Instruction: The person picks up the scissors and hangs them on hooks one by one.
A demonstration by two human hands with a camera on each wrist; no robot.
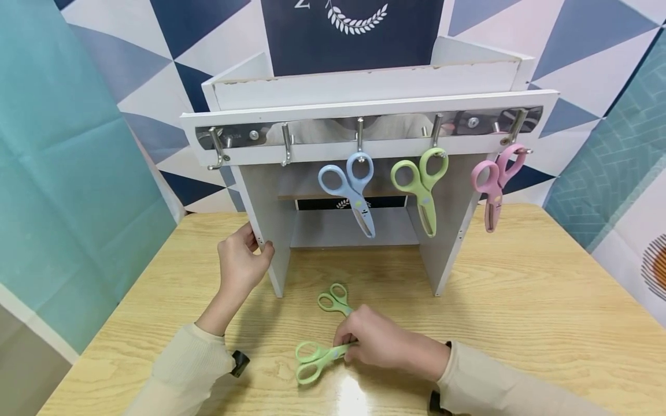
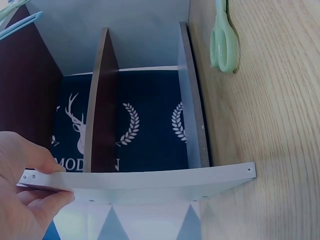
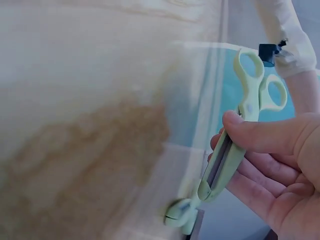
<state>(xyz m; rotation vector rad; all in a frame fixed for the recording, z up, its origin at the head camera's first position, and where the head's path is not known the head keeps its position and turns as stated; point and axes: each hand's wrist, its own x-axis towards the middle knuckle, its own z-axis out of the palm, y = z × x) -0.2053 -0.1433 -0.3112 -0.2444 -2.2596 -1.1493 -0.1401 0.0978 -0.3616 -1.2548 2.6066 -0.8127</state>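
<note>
My left hand (image 1: 241,257) grips the front edge of the left side panel (image 2: 145,181) of a white shelf unit, thumb on one face and fingers on the other. In my right hand (image 1: 377,341) is a pair of green scissors (image 1: 329,353), pinched at the blade end with the handle loops pointing left. The right wrist view shows the thumb across the blades. A second pair of green scissors (image 1: 342,305) lies on the table just beyond that hand, its blade end hidden by the hand.
Across the unit's top front runs a white board with a metal hook rail (image 1: 322,132). Blue scissors (image 1: 356,193), another green pair (image 1: 422,193) and pink scissors (image 1: 494,205) hang from its middle and right hooks. The unit stands on a wooden table (image 1: 525,323) against a patterned backdrop.
</note>
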